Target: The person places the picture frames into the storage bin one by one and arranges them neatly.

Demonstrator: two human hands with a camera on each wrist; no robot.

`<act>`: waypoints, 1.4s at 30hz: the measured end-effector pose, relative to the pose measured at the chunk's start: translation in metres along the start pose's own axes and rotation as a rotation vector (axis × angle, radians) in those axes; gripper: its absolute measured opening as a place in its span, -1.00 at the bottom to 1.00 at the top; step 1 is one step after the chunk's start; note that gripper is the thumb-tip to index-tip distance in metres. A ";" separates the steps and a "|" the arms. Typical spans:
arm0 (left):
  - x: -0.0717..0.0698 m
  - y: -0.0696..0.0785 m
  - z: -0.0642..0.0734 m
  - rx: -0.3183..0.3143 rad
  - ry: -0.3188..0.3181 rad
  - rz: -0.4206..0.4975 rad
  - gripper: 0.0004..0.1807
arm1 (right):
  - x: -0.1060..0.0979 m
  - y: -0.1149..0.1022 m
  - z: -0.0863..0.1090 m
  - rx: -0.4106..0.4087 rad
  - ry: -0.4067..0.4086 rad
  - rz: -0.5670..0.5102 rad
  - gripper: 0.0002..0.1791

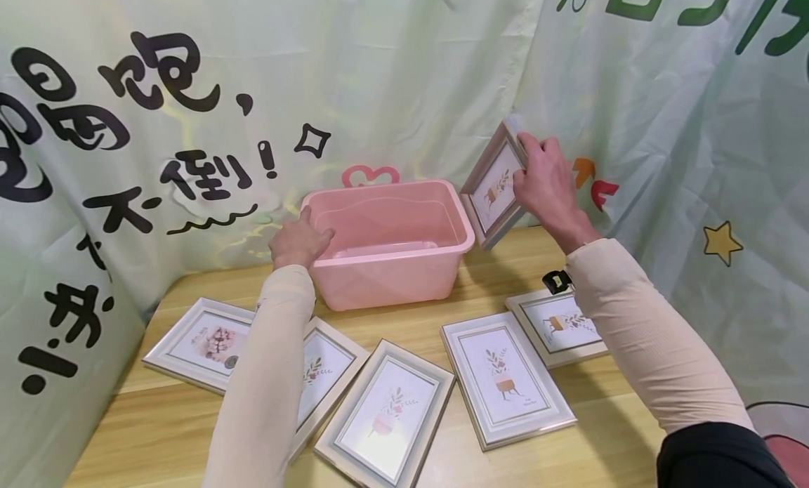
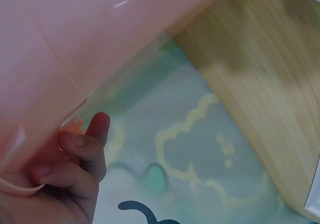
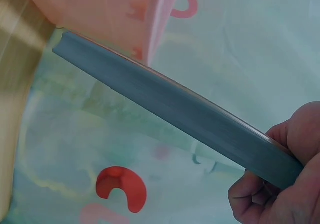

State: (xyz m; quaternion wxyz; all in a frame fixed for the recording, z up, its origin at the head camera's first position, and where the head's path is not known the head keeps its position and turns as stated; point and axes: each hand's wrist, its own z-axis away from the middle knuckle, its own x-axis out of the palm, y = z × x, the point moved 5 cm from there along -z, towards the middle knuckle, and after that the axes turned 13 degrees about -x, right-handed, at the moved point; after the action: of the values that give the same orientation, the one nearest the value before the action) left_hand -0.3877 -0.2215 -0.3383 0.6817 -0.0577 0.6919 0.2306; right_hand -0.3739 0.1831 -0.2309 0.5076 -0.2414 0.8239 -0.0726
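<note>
My left hand point(image 1: 300, 241) grips the left rim of a pink plastic tub point(image 1: 385, 281). In the left wrist view its fingers point(image 2: 82, 156) curl under that rim, against the tub's outer wall. Beyond the tub's right end, raised off the table, my right hand point(image 1: 548, 182) holds a picture frame point(image 1: 496, 186) by its edge. This frame is tilted, its plant picture facing me, and it overlaps the tub's right corner in the head view. Seen from the right wrist, the frame point(image 3: 175, 111) shows its long grey side edge, pinched between thumb and fingers. The visible tub interior holds nothing.
Several picture frames lie face up on the wooden table point(image 1: 493, 263): a flower one point(image 1: 211, 340) at left, one point(image 1: 325, 368) partly behind my left forearm, one point(image 1: 392, 411) front centre, and two point(image 1: 505, 379) point(image 1: 559, 323) at right. A printed curtain point(image 1: 411, 74) hangs behind.
</note>
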 end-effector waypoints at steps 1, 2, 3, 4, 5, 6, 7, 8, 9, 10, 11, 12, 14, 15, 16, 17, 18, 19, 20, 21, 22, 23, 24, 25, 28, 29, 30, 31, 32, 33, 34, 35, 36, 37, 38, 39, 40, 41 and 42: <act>0.000 0.000 0.000 0.001 0.002 0.002 -0.08 | -0.001 -0.001 0.000 0.002 0.002 -0.001 -0.28; 0.000 0.000 0.000 0.001 0.004 0.006 -0.09 | -0.002 -0.001 -0.001 0.005 0.004 -0.004 -0.29; 0.000 0.000 0.000 0.001 0.006 0.009 -0.09 | -0.003 -0.002 -0.001 0.008 0.006 -0.006 -0.29; 0.000 0.000 0.000 0.001 0.007 0.013 -0.09 | -0.004 -0.003 -0.002 0.010 0.010 -0.006 -0.29; 0.000 0.000 0.000 0.001 0.006 0.016 -0.10 | -0.006 -0.004 -0.003 0.011 0.016 -0.007 -0.30; 0.000 0.000 0.001 0.001 0.005 0.018 -0.10 | -0.007 -0.005 -0.003 0.014 0.018 -0.008 -0.30; 0.000 0.000 0.001 0.001 0.003 0.020 -0.10 | -0.008 -0.006 -0.003 0.016 0.019 -0.008 -0.30; 0.000 0.000 0.001 0.000 0.001 0.021 -0.11 | -0.009 -0.006 -0.004 0.017 0.022 -0.009 -0.30; -0.001 0.000 0.001 -0.003 0.001 0.021 -0.11 | -0.010 -0.007 -0.004 0.017 0.026 -0.010 -0.30; -0.001 0.000 0.001 -0.005 0.000 0.020 -0.11 | -0.011 -0.008 -0.004 0.017 0.030 -0.014 -0.30; -0.001 0.000 0.001 -0.007 -0.001 0.020 -0.11 | -0.012 -0.008 -0.004 0.018 0.033 -0.018 -0.30; -0.002 0.000 0.001 -0.009 -0.001 0.021 -0.11 | -0.013 -0.008 -0.003 0.021 0.036 -0.025 -0.30; -0.002 0.000 0.001 -0.012 0.001 0.028 -0.12 | -0.015 -0.009 -0.003 0.025 0.047 -0.041 -0.30; -0.003 -0.001 0.000 -0.014 0.000 0.034 -0.14 | -0.016 -0.009 -0.003 0.028 0.051 -0.050 -0.30; -0.003 -0.001 0.001 -0.017 -0.002 0.042 -0.16 | -0.017 -0.009 -0.002 0.031 0.054 -0.057 -0.29; -0.003 -0.001 0.001 -0.020 -0.002 0.053 -0.19 | -0.017 -0.009 -0.002 0.034 0.057 -0.062 -0.29; -0.003 -0.002 0.001 -0.024 -0.001 0.067 -0.23 | -0.018 -0.009 -0.002 0.034 0.062 -0.066 -0.29; -0.004 -0.003 0.001 -0.028 0.001 0.083 -0.26 | -0.019 -0.010 -0.002 0.034 0.068 -0.068 -0.29; -0.004 -0.003 0.001 -0.032 0.002 0.099 -0.30 | -0.019 -0.010 -0.002 0.036 0.071 -0.072 -0.29; -0.004 -0.004 0.001 -0.035 0.006 0.114 -0.32 | -0.020 -0.010 -0.002 0.039 0.075 -0.076 -0.29; -0.004 -0.004 0.001 -0.036 0.011 0.125 -0.34 | -0.020 -0.010 -0.002 0.044 0.082 -0.081 -0.29; -0.004 -0.004 0.000 -0.035 0.015 0.135 -0.35 | -0.021 -0.010 -0.001 0.049 0.088 -0.086 -0.30; -0.004 -0.004 0.000 -0.036 0.019 0.139 -0.36 | -0.021 -0.010 -0.001 0.054 0.094 -0.092 -0.30; -0.004 -0.004 0.000 -0.035 0.021 0.142 -0.36 | -0.021 -0.010 -0.001 0.059 0.099 -0.095 -0.29; -0.003 -0.005 -0.001 -0.038 0.027 0.140 -0.36 | -0.021 -0.011 -0.001 0.062 0.112 -0.102 -0.30; -0.003 -0.006 -0.001 -0.040 0.028 0.141 -0.36 | -0.021 -0.011 -0.001 0.062 0.114 -0.102 -0.30; -0.002 -0.006 -0.001 -0.042 0.027 0.143 -0.36 | -0.021 -0.011 -0.002 0.062 0.117 -0.102 -0.30; -0.002 -0.007 -0.001 -0.043 0.025 0.144 -0.36 | -0.022 -0.012 -0.002 0.064 0.119 -0.098 -0.30; -0.002 -0.007 -0.001 -0.044 0.024 0.146 -0.36 | -0.022 -0.012 -0.002 0.067 0.120 -0.099 -0.30; -0.001 -0.007 -0.001 -0.043 0.025 0.148 -0.36 | -0.024 -0.011 -0.003 0.072 0.121 -0.101 -0.29; -0.001 -0.007 -0.001 -0.039 0.024 0.146 -0.36 | -0.025 -0.011 -0.003 0.076 0.124 -0.100 -0.29; -0.001 -0.006 -0.001 -0.036 0.022 0.144 -0.35 | -0.027 -0.011 -0.003 0.078 0.129 -0.100 -0.29; -0.001 -0.005 -0.002 -0.032 0.021 0.142 -0.34 | -0.028 -0.011 -0.003 0.079 0.134 -0.100 -0.29; -0.001 -0.005 -0.002 -0.028 0.022 0.137 -0.32 | -0.030 -0.011 -0.003 0.077 0.140 -0.101 -0.29; -0.001 -0.004 -0.002 -0.024 0.025 0.132 -0.30 | -0.031 -0.012 -0.003 0.075 0.145 -0.106 -0.29; -0.001 -0.004 -0.002 -0.022 0.026 0.124 -0.28 | -0.033 -0.013 -0.004 0.068 0.154 -0.107 -0.29; -0.001 -0.004 -0.002 -0.021 0.023 0.117 -0.25 | -0.034 -0.014 -0.004 0.061 0.162 -0.108 -0.30; -0.001 -0.004 -0.002 -0.022 0.023 0.111 -0.22 | -0.035 -0.015 -0.004 0.056 0.170 -0.109 -0.30; -0.001 -0.004 -0.003 -0.024 0.022 0.106 -0.21 | -0.035 -0.016 -0.004 0.053 0.175 -0.112 -0.29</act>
State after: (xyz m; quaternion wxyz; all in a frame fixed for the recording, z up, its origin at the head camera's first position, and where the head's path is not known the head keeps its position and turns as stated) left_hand -0.3885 -0.2261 -0.3380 0.6603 -0.0318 0.6985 0.2739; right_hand -0.3594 0.1857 -0.1949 0.4351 -0.2661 0.8481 -0.1436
